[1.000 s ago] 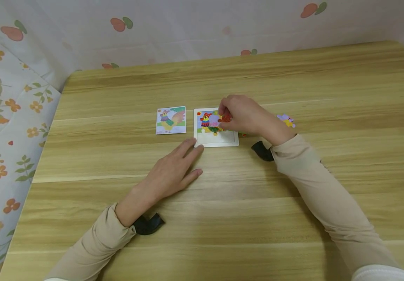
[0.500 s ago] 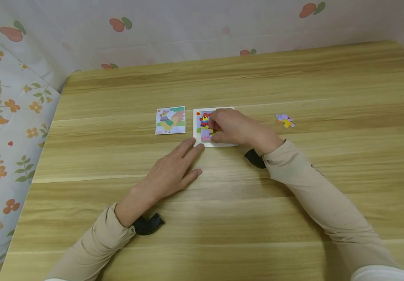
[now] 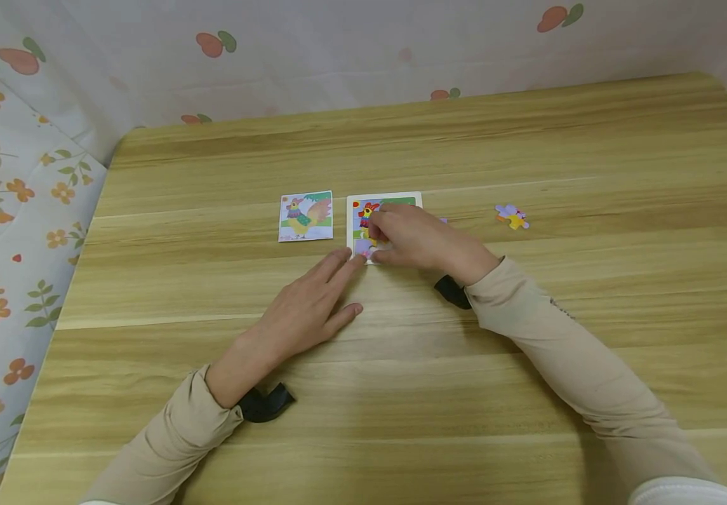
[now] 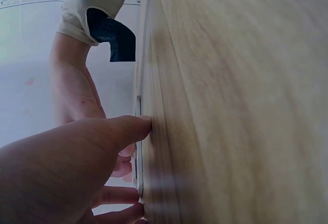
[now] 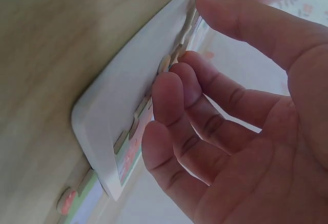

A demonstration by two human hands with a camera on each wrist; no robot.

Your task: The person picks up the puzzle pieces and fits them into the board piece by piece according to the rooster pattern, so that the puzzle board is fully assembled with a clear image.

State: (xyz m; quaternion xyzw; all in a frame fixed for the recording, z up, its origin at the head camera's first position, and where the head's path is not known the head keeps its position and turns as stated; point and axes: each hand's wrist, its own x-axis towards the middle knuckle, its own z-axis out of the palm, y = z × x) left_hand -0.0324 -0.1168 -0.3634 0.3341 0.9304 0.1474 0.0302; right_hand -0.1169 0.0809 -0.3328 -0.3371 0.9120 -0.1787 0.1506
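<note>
Nearest me, my beige sleeves (image 3: 565, 351) come in over the worktop (image 3: 401, 393), a black wrist mount (image 3: 265, 404) at the left cuff. My left hand (image 3: 307, 308) next: fingers long and spread, flat, two fingertips at the near-left corner of the white puzzle frame (image 3: 384, 197), likely bracing it; thumb down on the wood. Slightly farther, my right hand (image 3: 414, 238) reaches in from the right, thumb and index narrow, pinching a lilac puzzle piece (image 3: 361, 247), as far as I can tell; the other fingers bend in toward the palm. Key relation: the piece sits at the frame's near-left corner, left of my right hand's knuckles, right beside my left fingertips. Both hands are close, but the right one has it. No clear long axis; squaring its edges to that corner is what the next nudge seems to call for. Chicken picture shows past my fingers, rest covered. Left of the frame, apart: a matching picture card (image 3: 305, 217). Right of it, a loose piece (image 3: 444, 220) mostly behind my hand; farther right, a purple-and-yellow piece cluster (image 3: 511, 216), exact count unclear. Back: printed curtain (image 3: 338, 56).
</note>
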